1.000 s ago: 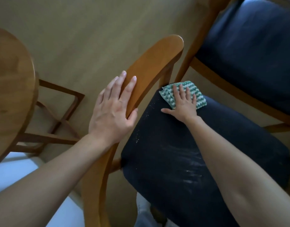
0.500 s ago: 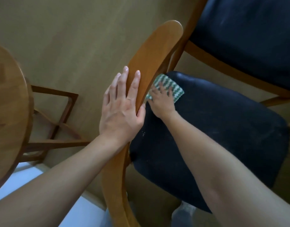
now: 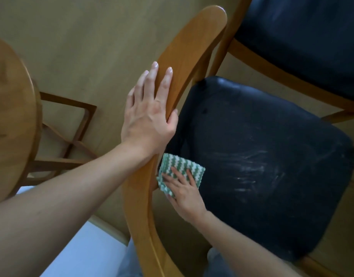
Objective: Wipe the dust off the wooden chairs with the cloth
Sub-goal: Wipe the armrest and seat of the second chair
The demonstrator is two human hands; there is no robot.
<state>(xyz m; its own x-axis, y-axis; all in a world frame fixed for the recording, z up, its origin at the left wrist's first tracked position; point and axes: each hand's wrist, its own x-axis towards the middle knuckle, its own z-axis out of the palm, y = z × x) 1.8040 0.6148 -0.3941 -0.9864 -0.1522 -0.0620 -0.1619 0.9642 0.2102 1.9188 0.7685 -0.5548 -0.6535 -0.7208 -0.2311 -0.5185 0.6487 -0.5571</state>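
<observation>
A wooden chair stands below me, its curved backrest rail [image 3: 188,47] running from top centre down to the bottom edge. Its dark blue seat cushion [image 3: 262,156] carries pale dust streaks on the right half. My left hand [image 3: 150,114] lies on the backrest, fingers over the outer face and thumb hooked on the inner edge. My right hand [image 3: 184,192] presses a folded green-and-white zigzag cloth [image 3: 180,166] onto the cushion's near left corner, close beside the backrest.
A second wooden chair [image 3: 304,43] with a dark blue cushion stands at the top right, close to the first. A round wooden table [image 3: 10,116] with cross-braced legs is at the left. Beige floor lies between them. A pale blue surface shows at the bottom left.
My right hand has slid the cloth from the far corner of the cushion, along the backrest side, to the near left corner. My left hand stays on the backrest.
</observation>
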